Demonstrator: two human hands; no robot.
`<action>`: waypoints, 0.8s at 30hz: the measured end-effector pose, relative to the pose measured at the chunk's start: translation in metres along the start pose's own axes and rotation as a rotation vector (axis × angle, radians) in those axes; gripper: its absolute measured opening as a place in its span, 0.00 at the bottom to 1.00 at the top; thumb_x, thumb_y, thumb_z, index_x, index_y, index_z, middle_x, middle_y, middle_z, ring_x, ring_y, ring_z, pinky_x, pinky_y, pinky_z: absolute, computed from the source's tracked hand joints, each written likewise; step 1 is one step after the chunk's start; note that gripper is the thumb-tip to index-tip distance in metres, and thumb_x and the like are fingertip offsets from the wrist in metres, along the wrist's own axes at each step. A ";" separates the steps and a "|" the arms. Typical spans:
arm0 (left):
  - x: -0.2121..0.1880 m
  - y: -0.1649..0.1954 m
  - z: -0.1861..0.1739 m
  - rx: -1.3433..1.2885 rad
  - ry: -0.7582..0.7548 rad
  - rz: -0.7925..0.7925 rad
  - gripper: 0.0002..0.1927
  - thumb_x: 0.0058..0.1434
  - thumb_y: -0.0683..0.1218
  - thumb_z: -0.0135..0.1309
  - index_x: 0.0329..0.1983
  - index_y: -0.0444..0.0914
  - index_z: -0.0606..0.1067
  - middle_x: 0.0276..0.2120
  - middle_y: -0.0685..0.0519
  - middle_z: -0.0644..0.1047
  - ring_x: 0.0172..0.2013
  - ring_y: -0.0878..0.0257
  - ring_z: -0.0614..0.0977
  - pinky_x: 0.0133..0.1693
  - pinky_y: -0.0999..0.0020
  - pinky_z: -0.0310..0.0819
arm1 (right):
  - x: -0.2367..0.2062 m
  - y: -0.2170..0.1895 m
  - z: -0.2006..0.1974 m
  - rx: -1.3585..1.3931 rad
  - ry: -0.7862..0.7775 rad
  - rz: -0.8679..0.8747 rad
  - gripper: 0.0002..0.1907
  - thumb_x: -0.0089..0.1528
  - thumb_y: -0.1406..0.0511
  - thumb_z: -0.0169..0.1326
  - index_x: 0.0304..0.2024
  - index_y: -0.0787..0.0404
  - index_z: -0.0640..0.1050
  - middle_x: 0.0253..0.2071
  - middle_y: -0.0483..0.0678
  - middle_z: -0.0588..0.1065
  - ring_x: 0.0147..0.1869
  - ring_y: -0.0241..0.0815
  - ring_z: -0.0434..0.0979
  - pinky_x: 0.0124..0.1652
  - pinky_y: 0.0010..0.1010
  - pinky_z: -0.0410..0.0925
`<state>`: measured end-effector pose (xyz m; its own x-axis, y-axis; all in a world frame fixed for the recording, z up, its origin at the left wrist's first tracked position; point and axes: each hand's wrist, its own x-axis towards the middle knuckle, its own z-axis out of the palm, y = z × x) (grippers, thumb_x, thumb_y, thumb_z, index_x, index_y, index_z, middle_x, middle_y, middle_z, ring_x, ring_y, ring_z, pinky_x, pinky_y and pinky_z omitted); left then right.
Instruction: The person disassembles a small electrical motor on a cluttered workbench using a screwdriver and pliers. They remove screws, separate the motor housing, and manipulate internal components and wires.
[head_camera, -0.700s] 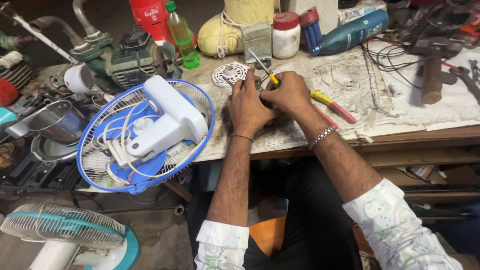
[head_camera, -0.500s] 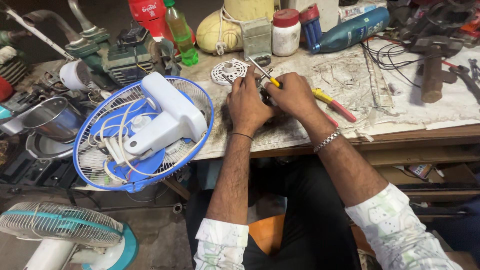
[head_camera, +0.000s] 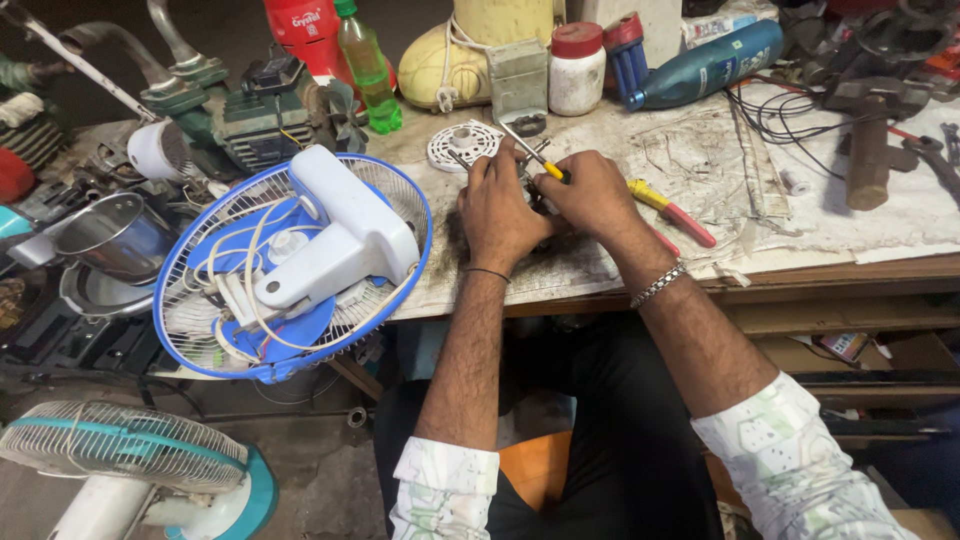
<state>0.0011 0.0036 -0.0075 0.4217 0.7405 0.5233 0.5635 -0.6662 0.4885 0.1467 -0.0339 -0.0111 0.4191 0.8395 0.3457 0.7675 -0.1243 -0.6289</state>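
At frame centre, workbench: both hands meet over a small dark part, mostly hidden beneath them.
Workbench (head_camera: 800, 230): paper-covered, cluttered, upper half of frame.
Blue fan (head_camera: 290, 265): left of centre, face down on the bench edge, rear housing up, cord coiled loose; judged dismantled, reassembly outstanding.
Left hand (head_camera: 497, 205): clenched on the hidden part.
Right hand (head_camera: 592, 195): grasping a yellow-handled screwdriver (head_camera: 532, 155), tip pointing up-left.
White grille disc (head_camera: 462, 146): just above the hands, set aside.
Obstructions: pliers (head_camera: 672, 210) near right wrist; bottles along the top.
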 end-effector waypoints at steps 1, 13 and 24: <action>-0.001 0.000 0.000 -0.009 0.001 0.000 0.62 0.32 0.61 0.77 0.69 0.39 0.60 0.57 0.51 0.76 0.65 0.49 0.68 0.60 0.38 0.62 | -0.001 -0.001 0.001 0.007 0.020 -0.007 0.19 0.58 0.54 0.66 0.32 0.65 0.84 0.26 0.57 0.80 0.33 0.52 0.83 0.38 0.44 0.73; 0.001 -0.004 0.004 -0.009 0.014 0.018 0.62 0.32 0.60 0.77 0.69 0.38 0.60 0.57 0.49 0.75 0.65 0.48 0.67 0.59 0.38 0.62 | -0.007 -0.005 0.000 0.073 0.078 -0.063 0.15 0.56 0.56 0.66 0.32 0.62 0.85 0.25 0.54 0.80 0.30 0.48 0.83 0.36 0.41 0.74; 0.001 -0.006 0.004 0.018 0.060 0.034 0.59 0.32 0.60 0.76 0.66 0.37 0.63 0.53 0.46 0.76 0.61 0.48 0.71 0.56 0.40 0.66 | -0.012 -0.010 0.000 0.030 0.155 -0.102 0.14 0.52 0.58 0.67 0.33 0.61 0.85 0.27 0.56 0.80 0.32 0.53 0.83 0.37 0.43 0.75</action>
<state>0.0012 0.0082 -0.0131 0.3975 0.7107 0.5804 0.5625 -0.6885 0.4578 0.1336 -0.0426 -0.0094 0.4114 0.7549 0.5108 0.7963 -0.0249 -0.6045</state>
